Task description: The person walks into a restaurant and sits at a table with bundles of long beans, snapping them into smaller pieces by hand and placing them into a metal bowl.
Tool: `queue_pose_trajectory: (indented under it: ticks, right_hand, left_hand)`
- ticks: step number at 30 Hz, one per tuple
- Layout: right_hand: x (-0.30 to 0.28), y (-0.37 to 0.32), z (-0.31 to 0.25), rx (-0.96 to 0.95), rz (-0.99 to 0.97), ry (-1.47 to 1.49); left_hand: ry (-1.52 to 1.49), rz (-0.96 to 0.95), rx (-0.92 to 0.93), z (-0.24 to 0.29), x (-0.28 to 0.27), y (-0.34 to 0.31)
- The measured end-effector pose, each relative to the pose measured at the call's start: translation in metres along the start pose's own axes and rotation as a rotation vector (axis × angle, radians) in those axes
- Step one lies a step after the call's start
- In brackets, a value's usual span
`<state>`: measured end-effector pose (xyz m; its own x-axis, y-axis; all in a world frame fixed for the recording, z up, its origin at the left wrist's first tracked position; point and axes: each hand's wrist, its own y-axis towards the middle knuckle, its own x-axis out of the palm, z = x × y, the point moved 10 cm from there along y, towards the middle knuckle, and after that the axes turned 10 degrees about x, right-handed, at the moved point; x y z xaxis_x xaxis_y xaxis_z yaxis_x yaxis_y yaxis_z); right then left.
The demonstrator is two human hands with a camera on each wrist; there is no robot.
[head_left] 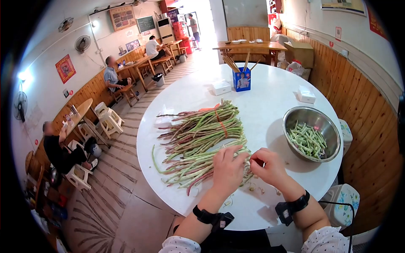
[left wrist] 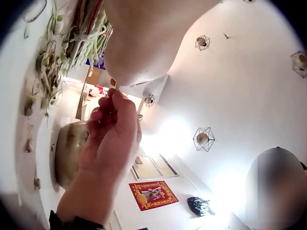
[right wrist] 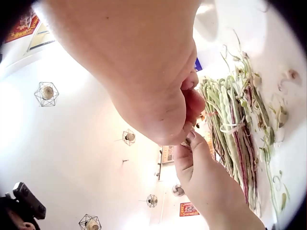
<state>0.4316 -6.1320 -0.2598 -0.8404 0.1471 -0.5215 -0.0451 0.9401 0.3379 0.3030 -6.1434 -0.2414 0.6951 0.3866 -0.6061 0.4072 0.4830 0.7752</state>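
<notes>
Both hands meet over the near part of the white table, fingertips close together. The left hand (head_left: pixel 230 168) and the right hand (head_left: pixel 270 168) pinch a small bean piece between them, mostly hidden by the fingers; its pale end (left wrist: pixel 117 86) shows in the left wrist view. Long green and purple beans (head_left: pixel 202 130) lie in tied bundles just left of the hands, one with an orange band (head_left: pixel 220 122). Bean scraps (head_left: pixel 252 187) are scattered below the fingers. To the right stands a steel bowl (head_left: pixel 336 141) holding short green bean pieces (head_left: pixel 307 140).
A blue box (head_left: pixel 241 81) of chopsticks and two white tissue packs (head_left: pixel 221 87) (head_left: pixel 306 94) stand on the far part of the round table (head_left: pixel 177 99). Stools (head_left: pixel 344 202) are beside it at the right. Several people sit at tables along the left wall.
</notes>
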Motion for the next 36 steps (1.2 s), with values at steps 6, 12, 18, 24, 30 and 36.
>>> queue_pose_trajectory:
  ticks: [6, 12, 18, 24, 30, 36]
  right_hand:
    - [-0.002, -0.002, -0.013, -0.123, 0.049, -0.132]
    - [-0.012, -0.008, -0.033, -0.185, 0.154, -0.03]
    - [-0.016, -0.024, -0.055, -0.389, 0.306, -0.107]
    - [-0.011, -0.027, -0.038, -0.254, 0.22, -0.008]
    - [-0.033, -0.005, -0.014, -0.128, 0.286, 0.155]
    - [-0.03, -0.005, -0.015, -0.106, 0.297, 0.158]
  left_hand:
    - [-0.244, -0.102, -0.069, -0.013, 0.024, -0.009]
    - [-0.456, -0.04, -0.195, -0.021, 0.027, -0.013]
    - [-1.096, 0.202, -0.652, -0.043, 0.05, -0.033]
    - [-0.789, 0.629, -0.85, -0.122, -0.013, -0.062]
    - [-0.546, 0.556, -0.814, -0.141, -0.021, -0.065]
    - [0.167, -0.094, -0.535, -0.116, -0.002, -0.044]
